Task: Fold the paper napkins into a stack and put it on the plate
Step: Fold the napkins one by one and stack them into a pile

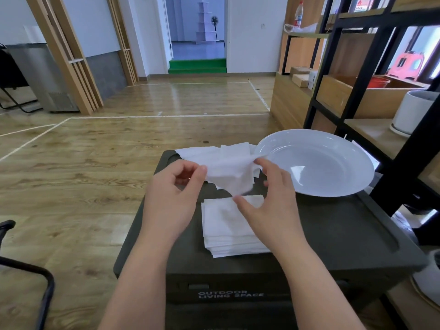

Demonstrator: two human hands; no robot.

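Observation:
A white paper napkin hangs in the air between my two hands. My left hand pinches its left edge with thumb and forefinger. My right hand pinches its upper right corner, thumb spread below. Under them a stack of folded napkins lies on the dark box lid. Several unfolded napkins lie at the lid's far edge. A wide white plate sits empty on the lid's far right, partly past its edge.
A black-framed wooden shelf unit stands close on the right with a white pot on it. A black chair frame is at the lower left. Wooden floor stretches ahead.

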